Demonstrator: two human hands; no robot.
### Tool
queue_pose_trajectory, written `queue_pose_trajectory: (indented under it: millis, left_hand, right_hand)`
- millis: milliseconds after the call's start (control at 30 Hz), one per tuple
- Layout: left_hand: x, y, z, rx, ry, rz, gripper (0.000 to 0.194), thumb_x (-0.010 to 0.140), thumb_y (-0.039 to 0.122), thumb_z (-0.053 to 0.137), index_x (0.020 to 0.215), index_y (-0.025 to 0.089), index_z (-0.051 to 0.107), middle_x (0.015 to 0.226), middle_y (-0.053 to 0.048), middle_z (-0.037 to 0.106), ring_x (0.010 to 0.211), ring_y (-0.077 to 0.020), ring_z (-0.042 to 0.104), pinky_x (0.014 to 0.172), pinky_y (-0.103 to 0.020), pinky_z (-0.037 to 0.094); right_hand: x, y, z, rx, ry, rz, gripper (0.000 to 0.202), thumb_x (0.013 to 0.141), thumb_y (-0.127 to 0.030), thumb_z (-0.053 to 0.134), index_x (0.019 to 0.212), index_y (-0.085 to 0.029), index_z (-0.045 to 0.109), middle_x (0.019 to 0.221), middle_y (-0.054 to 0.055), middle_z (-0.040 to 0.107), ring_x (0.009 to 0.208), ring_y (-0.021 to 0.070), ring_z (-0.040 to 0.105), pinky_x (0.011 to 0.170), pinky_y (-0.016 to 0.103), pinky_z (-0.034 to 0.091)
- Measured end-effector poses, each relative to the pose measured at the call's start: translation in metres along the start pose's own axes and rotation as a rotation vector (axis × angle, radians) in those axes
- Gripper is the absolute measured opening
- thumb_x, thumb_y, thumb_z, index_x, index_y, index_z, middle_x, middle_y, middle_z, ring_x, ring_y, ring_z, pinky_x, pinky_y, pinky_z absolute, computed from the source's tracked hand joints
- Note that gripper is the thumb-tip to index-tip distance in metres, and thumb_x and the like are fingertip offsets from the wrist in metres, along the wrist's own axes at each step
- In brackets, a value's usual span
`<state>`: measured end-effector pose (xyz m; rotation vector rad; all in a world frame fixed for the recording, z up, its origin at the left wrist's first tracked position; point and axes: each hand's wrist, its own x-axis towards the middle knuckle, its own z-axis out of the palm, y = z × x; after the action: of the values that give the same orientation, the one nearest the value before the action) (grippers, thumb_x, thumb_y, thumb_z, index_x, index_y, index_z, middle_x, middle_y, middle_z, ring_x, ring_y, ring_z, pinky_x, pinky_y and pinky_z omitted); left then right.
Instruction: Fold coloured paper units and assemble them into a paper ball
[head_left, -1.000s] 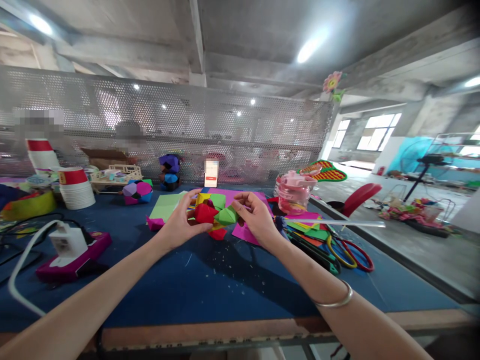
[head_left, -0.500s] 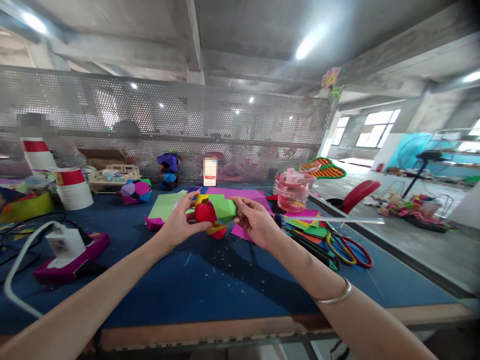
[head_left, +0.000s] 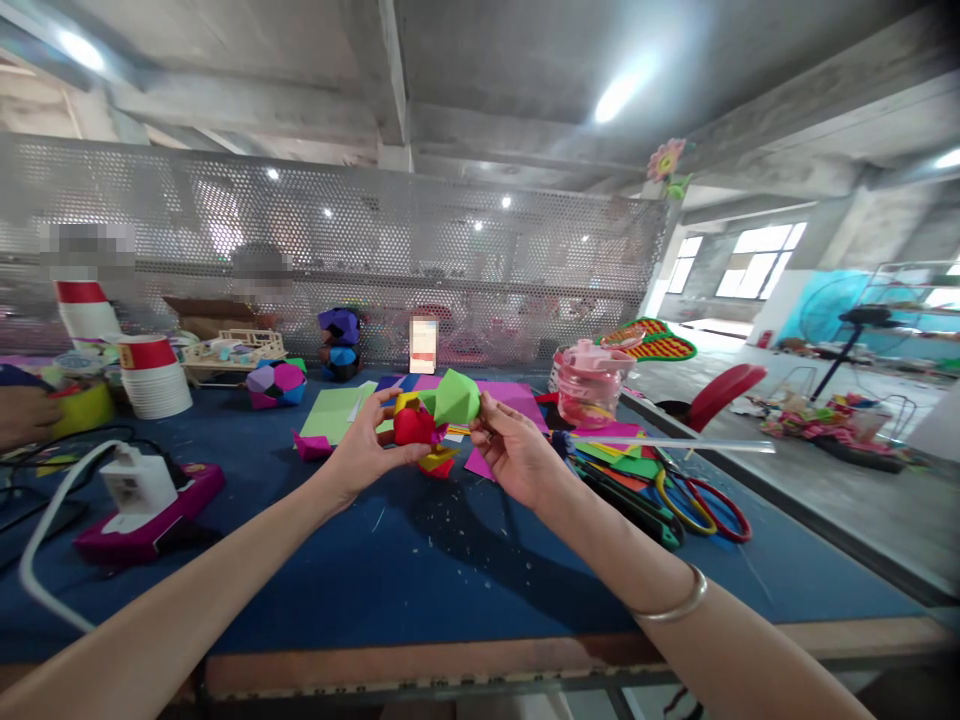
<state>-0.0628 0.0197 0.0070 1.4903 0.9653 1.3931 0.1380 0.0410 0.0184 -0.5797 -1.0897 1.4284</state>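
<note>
Over the middle of the blue table, my left hand grips a folded paper shape in red and yellow, thumb below and fingers on top. A light green folded paper piece is pinched at its right edge by my right hand. The green piece sits against the upper right of the red and yellow shape; whether the two are joined I cannot tell. Beneath them lie a magenta sheet and a light green sheet. A small folded magenta piece rests left of my left hand.
Scissors and a dark green cutter lie at right beside coloured paper. A pink jar stands behind them. Paper cups, a power strip and a multicoloured paper ball are at left. A phone stands at the back.
The green piece has been tilted and raised by my right hand, showing more of its face. My left hand keeps its hold on the red and yellow shape. At far left, another person's hand has appeared.
</note>
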Motion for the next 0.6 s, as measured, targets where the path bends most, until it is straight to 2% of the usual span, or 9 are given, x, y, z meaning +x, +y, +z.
queue_pose_trajectory:
  millis: [133, 267, 467, 600]
  left_hand:
    - [0.0007, -0.0028, -0.0017, 0.005, -0.009, 0.010, 0.086, 0.060, 0.028, 0.088, 0.131, 0.024, 0.040, 0.134, -0.015, 0.051, 0.099, -0.0253, 0.069, 0.081, -0.039, 0.060]
    - [0.0018, -0.0041, -0.0031, 0.014, -0.003, 0.025, 0.088, 0.061, 0.030, 0.088, 0.133, 0.023, 0.038, 0.136, -0.015, 0.051, 0.101, -0.0253, 0.067, 0.084, -0.041, 0.059]
    - [0.0032, -0.0053, -0.0040, -0.006, -0.008, 0.036, 0.089, 0.060, 0.031, 0.088, 0.133, 0.022, 0.037, 0.137, -0.016, 0.050, 0.105, -0.0272, 0.066, 0.088, -0.044, 0.058]
    - [0.0032, -0.0065, -0.0045, 0.006, -0.012, 0.039, 0.092, 0.060, 0.031, 0.089, 0.134, 0.023, 0.036, 0.138, -0.016, 0.049, 0.109, -0.0277, 0.065, 0.092, -0.045, 0.056]
  right_hand:
    - [-0.0042, 0.0005, 0.0052, 0.132, 0.053, 0.064, 0.031, 0.061, -0.027, 0.090, 0.081, -0.015, 0.069, 0.067, -0.003, 0.063, 0.059, 0.0066, 0.058, 0.056, 0.016, 0.053]
    - [-0.0068, 0.0013, 0.0091, 0.075, 0.038, -0.013, 0.037, 0.054, -0.032, 0.092, 0.081, -0.016, 0.071, 0.071, -0.003, 0.065, 0.060, 0.0068, 0.060, 0.057, 0.018, 0.055]
    - [-0.0076, 0.0042, 0.0090, -0.113, -0.026, -0.127, 0.037, 0.063, -0.041, 0.087, 0.086, -0.017, 0.070, 0.076, -0.001, 0.067, 0.063, 0.0088, 0.060, 0.061, 0.021, 0.053]
    - [-0.0066, 0.0040, 0.0071, -0.177, -0.020, -0.134, 0.037, 0.067, -0.042, 0.083, 0.090, -0.017, 0.068, 0.082, 0.001, 0.068, 0.068, 0.0111, 0.062, 0.064, 0.024, 0.053]
